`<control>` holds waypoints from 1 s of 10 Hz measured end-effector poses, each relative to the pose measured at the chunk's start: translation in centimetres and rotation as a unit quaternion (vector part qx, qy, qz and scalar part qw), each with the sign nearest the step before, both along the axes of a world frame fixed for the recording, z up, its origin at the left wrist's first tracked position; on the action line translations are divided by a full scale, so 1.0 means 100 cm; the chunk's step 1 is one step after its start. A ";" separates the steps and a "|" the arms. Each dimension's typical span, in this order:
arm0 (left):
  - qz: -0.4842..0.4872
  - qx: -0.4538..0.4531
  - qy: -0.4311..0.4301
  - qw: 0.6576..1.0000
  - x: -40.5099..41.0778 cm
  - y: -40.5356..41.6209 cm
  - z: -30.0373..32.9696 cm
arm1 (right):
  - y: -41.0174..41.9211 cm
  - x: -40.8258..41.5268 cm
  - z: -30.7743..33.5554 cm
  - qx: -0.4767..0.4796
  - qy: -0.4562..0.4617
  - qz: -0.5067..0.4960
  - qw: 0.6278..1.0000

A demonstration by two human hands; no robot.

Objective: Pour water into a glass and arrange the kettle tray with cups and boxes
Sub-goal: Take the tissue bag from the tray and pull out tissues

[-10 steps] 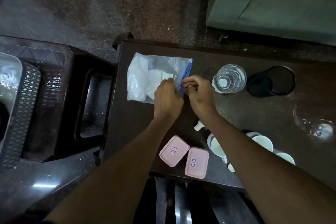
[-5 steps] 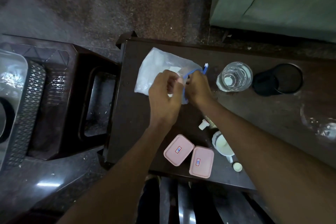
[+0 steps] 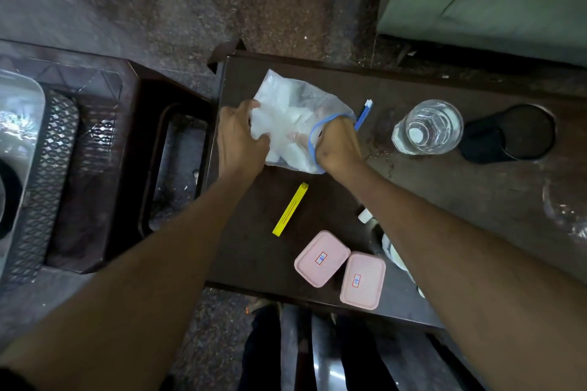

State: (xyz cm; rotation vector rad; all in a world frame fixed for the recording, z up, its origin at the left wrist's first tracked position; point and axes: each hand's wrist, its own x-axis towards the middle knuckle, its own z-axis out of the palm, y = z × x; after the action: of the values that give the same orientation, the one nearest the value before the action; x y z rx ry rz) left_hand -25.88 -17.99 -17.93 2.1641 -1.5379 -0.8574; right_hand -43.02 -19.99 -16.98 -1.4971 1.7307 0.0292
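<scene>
Two pink boxes (image 3: 321, 258) (image 3: 362, 280), one bag (image 3: 295, 117), one glass (image 3: 427, 127), one black cup (image 3: 508, 133) and one yellow strip (image 3: 290, 209) are counted.

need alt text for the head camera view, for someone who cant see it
Seen from above, a person's right hand reaches into a clear zip bag on a dark table while the left hand holds the bag's side. A glass of water, a black cup, a yellow stick and two pink boxes sit nearby.

Bag (image 3: 295, 117) on table (image 3: 444, 194) far-left; glass (image 3: 427, 127) right of it; boxes (image 3: 340, 270) near edge.
</scene>
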 end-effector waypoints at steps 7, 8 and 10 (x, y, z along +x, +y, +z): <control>0.121 0.033 -0.057 0.990 0.004 0.003 -0.002 | 0.016 -0.042 0.074 -0.236 -0.027 -0.149 0.960; 0.116 0.051 -0.081 0.989 0.007 0.004 0.002 | 0.015 -0.065 0.098 -0.282 -0.046 -0.188 0.940; 0.121 0.055 -0.125 0.983 -0.015 0.000 0.030 | 0.009 -0.185 0.134 -0.379 -0.018 -0.292 0.878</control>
State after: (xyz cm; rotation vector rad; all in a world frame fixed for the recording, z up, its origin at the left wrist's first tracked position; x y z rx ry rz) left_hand -27.36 -18.00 -14.89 2.5574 -1.3202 -0.6230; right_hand -61.52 -19.14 -3.59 -1.3723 2.2249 -1.0963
